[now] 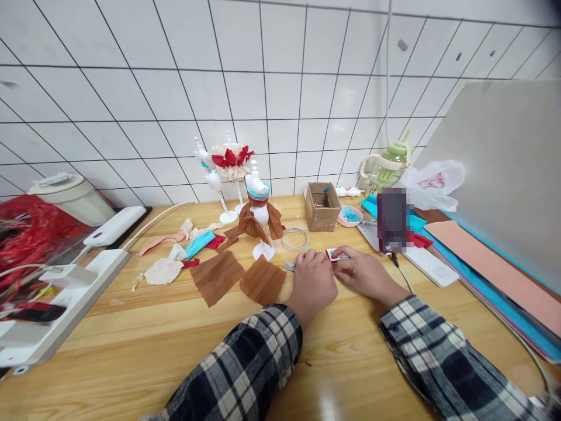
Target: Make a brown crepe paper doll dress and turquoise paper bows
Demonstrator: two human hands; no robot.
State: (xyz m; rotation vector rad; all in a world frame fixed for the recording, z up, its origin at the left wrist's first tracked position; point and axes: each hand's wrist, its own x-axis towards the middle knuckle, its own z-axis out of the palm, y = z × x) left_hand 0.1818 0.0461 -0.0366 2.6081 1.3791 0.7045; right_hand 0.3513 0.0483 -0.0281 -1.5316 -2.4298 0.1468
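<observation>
My left hand (313,283) is closed in a fist low over the wooden table. Pointed metal tips, like those of small scissors (288,266), stick out past its far left side; whether the fingers grip them is hidden. Close beside it, my right hand (362,272) is closed with its fingers on a small white packet with dark print (336,254). Left of my hands lie two brown fabric pieces (218,277). Behind them stands a white mini dress form (259,215) on a round base, with brown cloth (250,222) draped round it and a blue and red band on top.
A metal ring (294,238), a cardboard box (323,206) and a pink dish (350,216) stand behind my hands. Fabric scraps (163,271) and a power strip (83,298) are on the left. A phone-like device (392,219) and fabric sheets (495,251) lie right.
</observation>
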